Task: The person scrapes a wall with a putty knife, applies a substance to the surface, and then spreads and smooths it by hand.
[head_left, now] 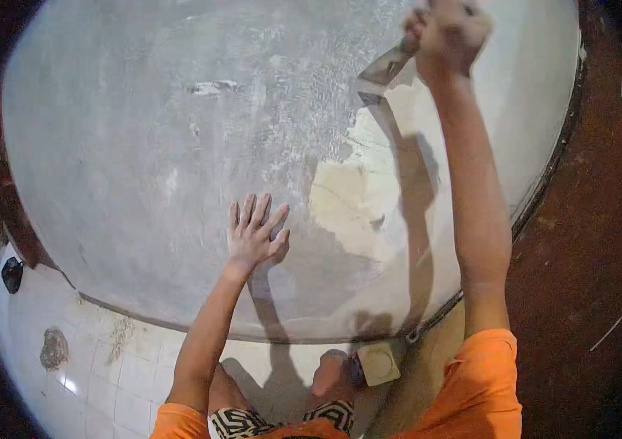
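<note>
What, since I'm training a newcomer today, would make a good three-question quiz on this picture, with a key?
1. Which hand holds the scraper?
2. True or false: the left hand is balled into a fist.
3. Seen in the picture, where does the pale patch lie from the left hand?
a) To its left
b) To its right
c) Straight below it

Key:
1. The right hand.
2. False: it is spread open against the grey surface.
3. b
</note>
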